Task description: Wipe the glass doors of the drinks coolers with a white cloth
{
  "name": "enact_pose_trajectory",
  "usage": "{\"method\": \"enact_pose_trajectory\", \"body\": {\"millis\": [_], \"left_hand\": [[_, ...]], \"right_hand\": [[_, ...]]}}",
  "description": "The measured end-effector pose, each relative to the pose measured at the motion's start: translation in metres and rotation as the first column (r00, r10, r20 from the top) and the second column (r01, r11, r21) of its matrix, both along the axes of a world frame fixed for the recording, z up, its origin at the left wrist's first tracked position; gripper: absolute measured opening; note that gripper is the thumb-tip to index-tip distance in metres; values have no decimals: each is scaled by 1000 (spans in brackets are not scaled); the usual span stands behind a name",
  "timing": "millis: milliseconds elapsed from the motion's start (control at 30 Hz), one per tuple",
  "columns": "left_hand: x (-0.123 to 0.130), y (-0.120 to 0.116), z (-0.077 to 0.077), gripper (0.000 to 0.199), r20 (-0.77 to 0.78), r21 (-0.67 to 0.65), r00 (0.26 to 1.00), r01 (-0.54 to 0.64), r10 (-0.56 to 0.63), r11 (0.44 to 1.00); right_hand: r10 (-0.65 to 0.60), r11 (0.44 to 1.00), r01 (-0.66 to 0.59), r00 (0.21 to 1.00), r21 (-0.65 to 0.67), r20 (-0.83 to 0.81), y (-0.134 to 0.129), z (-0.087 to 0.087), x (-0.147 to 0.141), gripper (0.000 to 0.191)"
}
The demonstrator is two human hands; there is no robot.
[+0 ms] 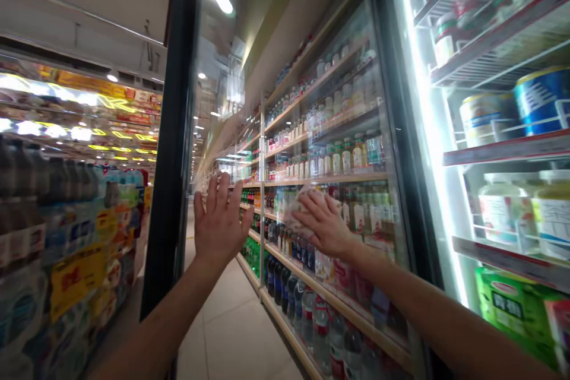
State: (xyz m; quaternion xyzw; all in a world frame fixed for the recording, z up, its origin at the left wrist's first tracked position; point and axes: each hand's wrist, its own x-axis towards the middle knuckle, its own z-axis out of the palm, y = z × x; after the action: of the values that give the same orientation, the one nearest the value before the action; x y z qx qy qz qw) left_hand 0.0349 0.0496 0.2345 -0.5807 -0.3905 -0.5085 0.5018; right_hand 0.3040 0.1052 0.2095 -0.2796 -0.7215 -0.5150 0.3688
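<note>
A glass door (285, 29) of a drinks cooler stands swung out in front of me, in a dark frame. My left hand (218, 217) lies flat near the door's left side, fingers spread and nothing in it. Under my right hand (325, 219) is a crumpled whitish cloth (297, 214), pressed against the glass near the middle. The fingers of that hand reach over the cloth, and part of it shows to their left. Bottles on shelves appear through or reflected in the pane.
On the right, the lit cooler shelves (503, 151) hold cans, jars and a green package (512, 303). At the left stand stacked bottles (62, 181) with a yellow price sign (75, 279). Pale floor tiles (236, 332) show low in the glass.
</note>
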Motion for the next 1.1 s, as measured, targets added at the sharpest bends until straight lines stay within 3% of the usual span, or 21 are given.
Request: {"method": "enact_pose_trajectory", "body": {"millis": [33, 67, 133, 200, 233, 267, 300, 367, 400, 467, 533, 600, 633, 667, 767, 833, 867, 933, 967, 1000, 1100], "left_hand": [[0, 0, -1, 56, -1, -5, 1000, -5, 5, 1000], [0, -1, -3, 56, -2, -7, 1000, -13, 13, 1000], [1, -1, -9, 57, -9, -13, 1000, -24, 24, 1000], [2, -1, -18, 59, -17, -25, 1000, -22, 21, 999], [3, -1, -23, 59, -24, -30, 1000, -14, 14, 999], [5, -1, -29, 59, -38, -39, 999, -5, 4, 999], [6, -1, -35, 59, -62, -58, 998, 4, -7, 998], [9, -1, -47, 57, -117, -108, 992, 22, -34, 994], [11, -2, -51, 57, -138, -132, 989, 28, -47, 991], [13, -2, -58, 56, -150, -165, 987, 32, -57, 986], [14, -3, -61, 56, -142, -173, 988, 28, -53, 985], [15, -3, -62, 56, -133, -178, 990, 25, -49, 984], [15, -3, -62, 56, -128, -183, 990, 27, -51, 983], [15, -3, -62, 56, -122, -191, 991, 32, -56, 981], [15, -4, -63, 57, -107, -218, 991, 54, -79, 975], [16, -4, -63, 59, -106, -221, 991, 56, -81, 974], [16, -4, -64, 60, -111, -214, 991, 50, -75, 976], [16, -4, -66, 61, -127, -189, 990, 30, -54, 981], [16, -3, -66, 61, -135, -174, 990, 19, -43, 985], [15, -3, -67, 60, -142, -157, 989, 9, -31, 988], [14, -2, -70, 61, -168, -110, 986, -24, 5, 994]], "right_hand": [[15, 1000, -14, 996, -13, 92, -1, -6, 0, 54], [17, 1000, -16, 998, -19, 59, -1, -9, 5, 53], [-23, 1000, 20, 945, -12, -325, 3, -9, 22, 54], [-61, 997, 69, 704, -17, -708, 9, -7, 37, 55], [-69, 996, 84, 620, -21, -781, 11, -9, 41, 55], [-79, 996, 90, 621, -30, -780, 11, -12, 42, 56], [-93, 995, 83, 706, -48, -702, 9, -18, 40, 56], [-103, 991, 63, 924, -118, -368, 5, -30, 35, 55], [-95, 987, 62, 970, -151, -222, 3, -35, 34, 55], [-103, 986, 64, 961, -156, -256, 3, -41, 37, 52], [-125, 992, 85, 818, -96, -561, 6, -43, 45, 55], [-117, 993, 103, 687, -64, -717, 7, -49, 48, 60], [-115, 993, 98, 692, -66, -712, 6, -54, 48, 60], [-115, 993, 80, 752, -84, -648, 5, -62, 47, 59], [-86, 978, 32, 962, -204, -261, 0, -85, 48, 51], [-92, 975, 41, 969, -217, -231, 2, -91, 55, 51], [-117, 981, 51, 924, -186, -364, 4, -92, 59, 52], [-138, 990, 85, 706, -110, -694, 8, -91, 61, 55], [-123, 992, 90, 632, -85, -765, 8, -92, 57, 56], [-103, 995, 78, 637, -69, -764, 7, -94, 50, 56], [-4, 996, -32, 925, -87, -380, -2, -109, 24, 54]]}}
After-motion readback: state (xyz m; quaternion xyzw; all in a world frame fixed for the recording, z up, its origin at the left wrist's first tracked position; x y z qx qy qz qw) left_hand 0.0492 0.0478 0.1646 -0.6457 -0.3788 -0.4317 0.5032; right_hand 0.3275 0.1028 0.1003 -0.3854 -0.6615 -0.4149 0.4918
